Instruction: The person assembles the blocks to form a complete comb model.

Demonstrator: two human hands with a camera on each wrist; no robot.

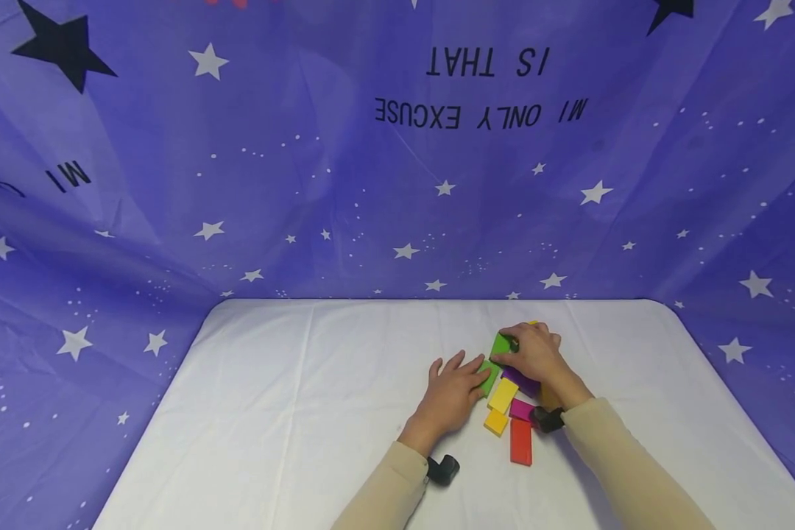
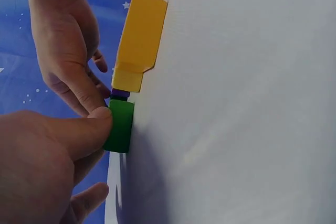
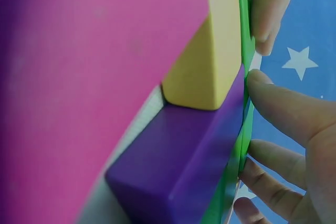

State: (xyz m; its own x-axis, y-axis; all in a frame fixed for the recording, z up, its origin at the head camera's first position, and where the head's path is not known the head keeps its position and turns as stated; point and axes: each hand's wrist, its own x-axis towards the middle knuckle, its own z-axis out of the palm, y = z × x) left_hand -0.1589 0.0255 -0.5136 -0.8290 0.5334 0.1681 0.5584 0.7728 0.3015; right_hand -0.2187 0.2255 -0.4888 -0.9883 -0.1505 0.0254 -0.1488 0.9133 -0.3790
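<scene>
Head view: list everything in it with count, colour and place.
Red block: one, red, at the group's near end
Pink block: one, pink, beyond the red one
Yellow blocks: at least two, yellow, left of the pink one; more yellow by the right hand
Purple block: one, purple, beside the right hand
Green blocks: two, green, between the hands
Cloth: one, white, under the blocks
Backdrop: one, purple with stars, behind
Wrist cameras: two, black, at the wrists
Sleeves: two, beige, on the forearms
Left hand: one, touching the nearer green block
Right hand: one, pinching the farther green block
</scene>
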